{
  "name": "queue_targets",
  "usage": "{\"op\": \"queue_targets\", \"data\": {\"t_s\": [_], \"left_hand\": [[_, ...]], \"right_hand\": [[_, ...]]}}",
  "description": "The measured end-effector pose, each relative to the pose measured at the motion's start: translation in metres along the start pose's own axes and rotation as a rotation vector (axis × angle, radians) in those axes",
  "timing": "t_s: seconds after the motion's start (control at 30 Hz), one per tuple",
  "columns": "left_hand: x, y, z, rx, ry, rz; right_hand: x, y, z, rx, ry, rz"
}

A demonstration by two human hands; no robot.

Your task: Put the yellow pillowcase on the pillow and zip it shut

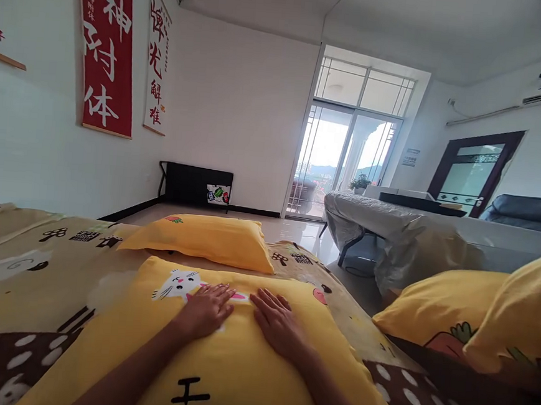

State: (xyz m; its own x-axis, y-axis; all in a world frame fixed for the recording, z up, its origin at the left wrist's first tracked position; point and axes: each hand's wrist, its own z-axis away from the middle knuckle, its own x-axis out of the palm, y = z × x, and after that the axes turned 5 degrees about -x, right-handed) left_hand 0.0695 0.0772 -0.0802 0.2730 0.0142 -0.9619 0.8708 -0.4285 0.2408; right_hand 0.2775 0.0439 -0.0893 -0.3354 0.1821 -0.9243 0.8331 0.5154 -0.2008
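Observation:
A yellow pillow (238, 368) with a white cat print lies flat in front of me on a patterned blanket (14, 295). My left hand (206, 310) rests palm down on its upper part, beside the cat's face, fingers stretched out. To the right of it, my right hand (275, 318) also lies flat on the pillow with its fingers extended. Neither hand grips anything. Just beyond this pillow is a second yellow pillow (206, 238) with a carrot print near its left end.
More yellow pillows (445, 303) are piled at the right. Behind them stands a table (373, 210) draped in clear plastic. A black folded-looking frame (183, 183) leans by the far wall. Glass sliding doors (344, 158) are at the back, and hanging scrolls (108, 59) at left.

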Motion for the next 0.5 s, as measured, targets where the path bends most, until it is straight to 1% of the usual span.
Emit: {"op": "queue_targets", "data": {"t_s": [0.07, 0.13, 0.2, 0.3, 0.37, 0.4, 0.43, 0.5], "left_hand": [[-0.003, -0.020, 0.016, 0.011, -0.014, -0.020], [-0.009, -0.033, 0.035, 0.062, -0.023, -0.034], [-0.013, -0.035, 0.053, 0.126, -0.036, -0.024], [-0.018, -0.025, 0.071, 0.238, -0.070, 0.050], [-0.024, -0.014, 0.073, 0.309, -0.096, 0.112], [-0.029, -0.008, 0.069, 0.324, -0.104, 0.128], [-0.035, -0.002, 0.062, 0.321, -0.111, 0.137], [-0.045, 0.012, 0.040, 0.279, -0.102, 0.148]], "right_hand": [[-0.003, 0.011, 0.020, 0.005, 0.002, 0.004], [-0.007, 0.018, 0.041, -0.046, 0.005, -0.001], [-0.008, 0.019, 0.059, -0.115, 0.002, -0.017], [-0.007, 0.008, 0.082, -0.232, -0.019, -0.059], [-0.003, -0.002, 0.092, -0.323, -0.058, -0.073], [-0.001, -0.007, 0.096, -0.383, -0.080, -0.076], [0.002, -0.012, 0.099, -0.444, -0.101, -0.077], [0.008, -0.022, 0.102, -0.544, -0.119, -0.075]]}}
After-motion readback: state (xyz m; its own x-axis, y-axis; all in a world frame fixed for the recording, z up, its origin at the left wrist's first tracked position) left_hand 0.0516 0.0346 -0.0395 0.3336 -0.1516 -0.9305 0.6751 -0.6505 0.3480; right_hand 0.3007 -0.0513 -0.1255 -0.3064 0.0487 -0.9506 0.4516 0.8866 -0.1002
